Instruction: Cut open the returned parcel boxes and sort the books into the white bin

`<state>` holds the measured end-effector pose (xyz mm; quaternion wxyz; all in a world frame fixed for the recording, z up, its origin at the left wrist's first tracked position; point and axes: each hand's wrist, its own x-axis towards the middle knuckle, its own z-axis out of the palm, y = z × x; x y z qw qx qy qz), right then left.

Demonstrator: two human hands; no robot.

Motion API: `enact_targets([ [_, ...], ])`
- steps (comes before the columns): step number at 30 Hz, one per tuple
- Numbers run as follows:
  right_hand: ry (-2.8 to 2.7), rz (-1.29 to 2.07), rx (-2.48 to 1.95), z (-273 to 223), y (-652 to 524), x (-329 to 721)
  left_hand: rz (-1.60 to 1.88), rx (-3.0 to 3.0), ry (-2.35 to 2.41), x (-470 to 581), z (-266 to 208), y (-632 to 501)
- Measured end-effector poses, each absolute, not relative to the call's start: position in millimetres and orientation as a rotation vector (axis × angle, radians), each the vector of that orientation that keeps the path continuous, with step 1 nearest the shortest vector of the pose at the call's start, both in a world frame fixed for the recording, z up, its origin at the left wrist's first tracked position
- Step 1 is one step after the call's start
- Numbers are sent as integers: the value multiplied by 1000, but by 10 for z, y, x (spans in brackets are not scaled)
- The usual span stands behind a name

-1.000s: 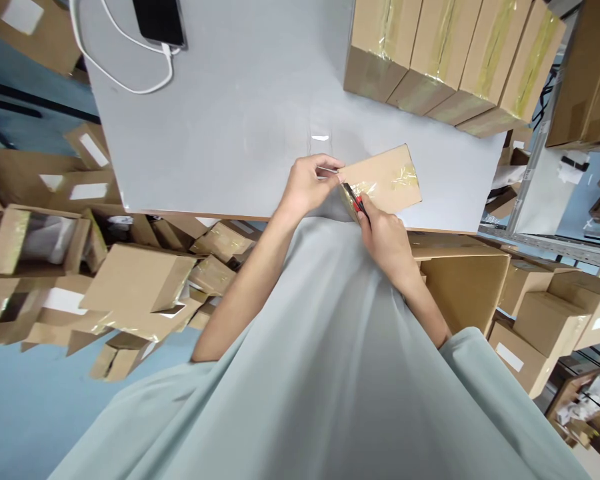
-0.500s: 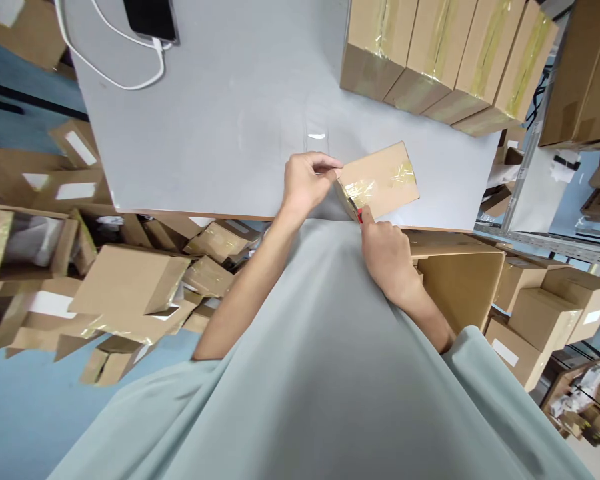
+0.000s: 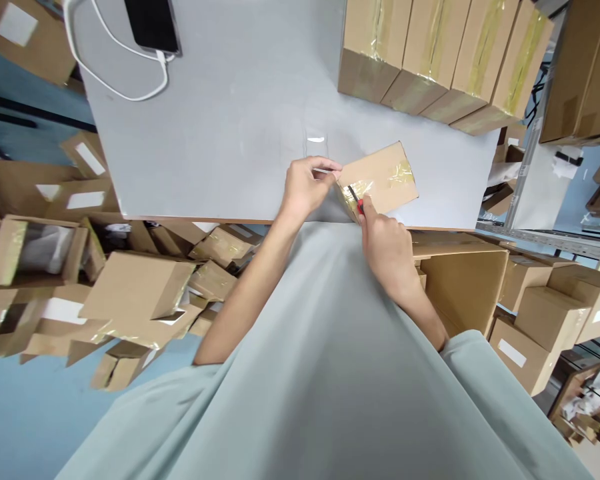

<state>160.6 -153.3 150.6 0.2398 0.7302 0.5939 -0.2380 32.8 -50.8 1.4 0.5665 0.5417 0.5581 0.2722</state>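
Observation:
A small taped cardboard box (image 3: 384,176) lies turned at an angle near the front edge of the grey table (image 3: 220,153). My left hand (image 3: 305,183) pinches its left corner between thumb and fingertips. Closed in my right hand (image 3: 387,250) is a utility knife (image 3: 361,205) with a red body; its dark blade lies over the clear tape at the box's near left end. I cannot tell whether the blade touches the tape. More shiny tape shows at the box's right end.
Several taped boxes (image 3: 420,53) stand in a row at the back right. A phone (image 3: 153,25) with a white cable (image 3: 125,95) lies at the back left. Opened cartons (image 3: 135,287) are heaped left of me; a large open carton (image 3: 463,283) stands below the table's right side.
My right hand has shifted the knife slightly up onto the box's top, and more of the knife shows. My left hand keeps its hold on the corner. The view has shifted slightly.

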Motion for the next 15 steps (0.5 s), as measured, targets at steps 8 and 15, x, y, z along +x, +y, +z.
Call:
enact_targets([
  [8, 1657, -736, 1965, 1331, -1407, 1576, 647, 1284, 1293, 313, 38, -501],
  [15, 1626, -724, 1991, 1390, -1322, 1443, 666, 1295, 1336, 327, -8, -482],
])
